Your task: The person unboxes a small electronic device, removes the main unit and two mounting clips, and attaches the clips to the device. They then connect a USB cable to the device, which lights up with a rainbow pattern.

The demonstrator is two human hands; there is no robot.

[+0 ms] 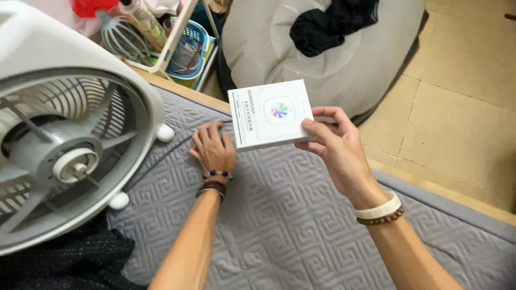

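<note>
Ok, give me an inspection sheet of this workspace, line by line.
Surface: grey quilted mat with a maze pattern.
Job's things: small white box with a colourful round picture, held up above the mat.
Clutter: white fan lying at left; dark cloth beneath it.
Hands: right hand grips the box; left hand rests on the mat.
Cables: thin grey cord running under the left hand.
Surroundings: grey beanbag with black garment; tiled floor; blue basket on a rack.
</note>
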